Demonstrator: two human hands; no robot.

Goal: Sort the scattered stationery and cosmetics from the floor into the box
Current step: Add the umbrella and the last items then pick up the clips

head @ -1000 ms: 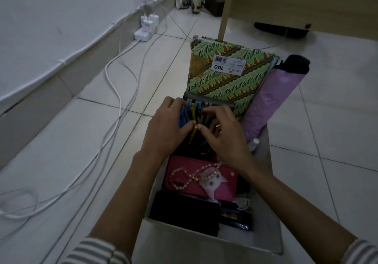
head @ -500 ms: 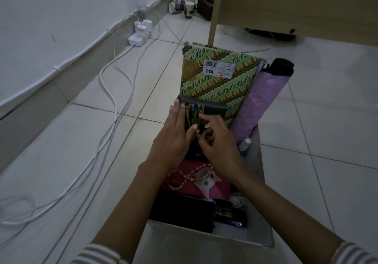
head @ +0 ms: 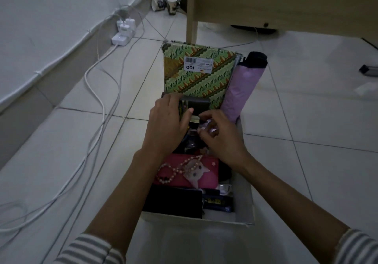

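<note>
The white box [head: 245, 219] stands on the tiled floor [head: 306, 161]. At its far end the left hand [head: 166, 124] has its grip closed round the side of a dark pencil case [head: 199, 105] with pens showing inside, which stands just in front of a batik-patterned book [head: 196, 79] and a folded lilac umbrella [head: 243, 92]. The right hand [head: 223, 136], just beside it, pinches a small pale item [head: 206, 123] between thumb and fingertips (too dim to name), while nearer the person lie a pink case [head: 206, 178] with a bead bracelet [head: 173, 170] on it and a black pouch [head: 173, 202].
</note>
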